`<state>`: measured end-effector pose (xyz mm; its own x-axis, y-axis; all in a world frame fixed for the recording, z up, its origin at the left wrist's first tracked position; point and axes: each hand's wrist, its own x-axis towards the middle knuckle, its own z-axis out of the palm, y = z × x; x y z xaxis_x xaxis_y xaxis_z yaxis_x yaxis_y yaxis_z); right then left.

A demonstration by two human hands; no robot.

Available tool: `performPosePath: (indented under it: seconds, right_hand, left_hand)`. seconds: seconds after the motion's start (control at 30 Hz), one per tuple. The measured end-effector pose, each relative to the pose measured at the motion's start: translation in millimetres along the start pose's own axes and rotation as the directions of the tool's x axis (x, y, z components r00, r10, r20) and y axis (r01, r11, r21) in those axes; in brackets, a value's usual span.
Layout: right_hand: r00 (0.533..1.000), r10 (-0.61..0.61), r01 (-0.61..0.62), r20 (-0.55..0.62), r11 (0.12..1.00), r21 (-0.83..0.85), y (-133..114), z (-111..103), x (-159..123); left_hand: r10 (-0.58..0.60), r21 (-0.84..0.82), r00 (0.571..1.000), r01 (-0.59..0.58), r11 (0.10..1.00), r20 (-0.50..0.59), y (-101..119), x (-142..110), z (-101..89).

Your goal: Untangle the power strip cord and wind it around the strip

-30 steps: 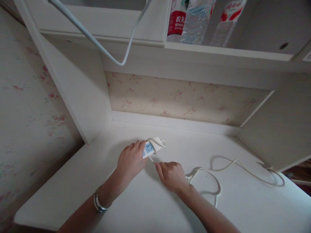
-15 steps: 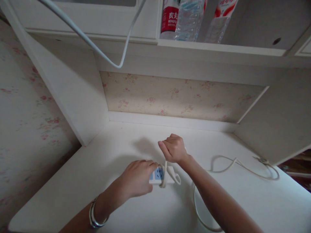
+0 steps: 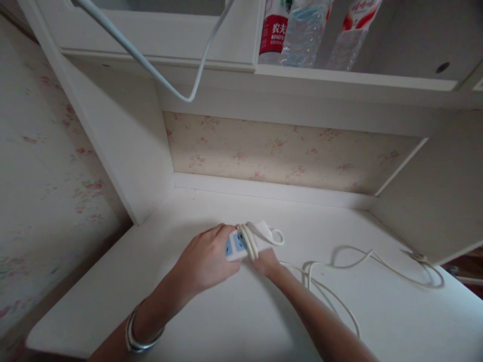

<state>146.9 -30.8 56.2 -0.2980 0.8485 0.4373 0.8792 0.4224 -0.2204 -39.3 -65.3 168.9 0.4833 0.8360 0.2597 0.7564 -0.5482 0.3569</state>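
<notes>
A white power strip (image 3: 241, 240) with blue sockets lies on the white desk (image 3: 226, 322), its own cord looped around it twice. My left hand (image 3: 206, 261), a metal bangle on its wrist, grips the strip's left end. Just under the strip's right side sits my right hand (image 3: 266, 262); its fingers are hidden beneath the strip and closed around the cord. The white cord (image 3: 339, 261) trails off to the right in loose curves across the desk.
Plastic bottles (image 3: 298, 30) stand on the shelf above. A white cable (image 3: 151, 65) hangs down at the upper left. The desk alcove has flowered wallpaper (image 3: 287, 156) behind and white side panels (image 3: 124, 146) left and right.
My right hand carried the cord up over the strip and back down under it, adding another loop. The slack cord on the desk has shortened and shifted.
</notes>
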Motion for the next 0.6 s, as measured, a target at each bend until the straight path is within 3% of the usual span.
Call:
performPosePath:
  seconds: [0.13, 0.27, 0.47, 0.6]
  right_hand:
    - [0.992, 0.049, -0.035, 0.119, 0.992, -0.121, -11, -7, -17]
    - [0.98, -0.054, 0.11, 0.189, 0.947, -0.301, -19, -23, -18]
    - [0.929, -0.328, 0.37, 0.172, 0.845, -0.387, -11, -59, -1]
    - [0.942, -0.324, 0.326, 0.085, 0.83, -0.452, 6, -79, 21]
  left_hand:
    - [-0.131, 0.192, 0.987, 0.146, 0.97, -0.09, -20, 23, 17.8]
    - [-0.121, 0.365, 0.989, 0.144, 0.92, -0.085, -28, 38, 41.7]
    - [-0.011, 0.407, 0.999, -0.005, 0.913, 0.037, -36, 38, 62.7]
    - [0.127, 0.301, 0.962, -0.199, 0.932, 0.243, -34, 27, 57.1]
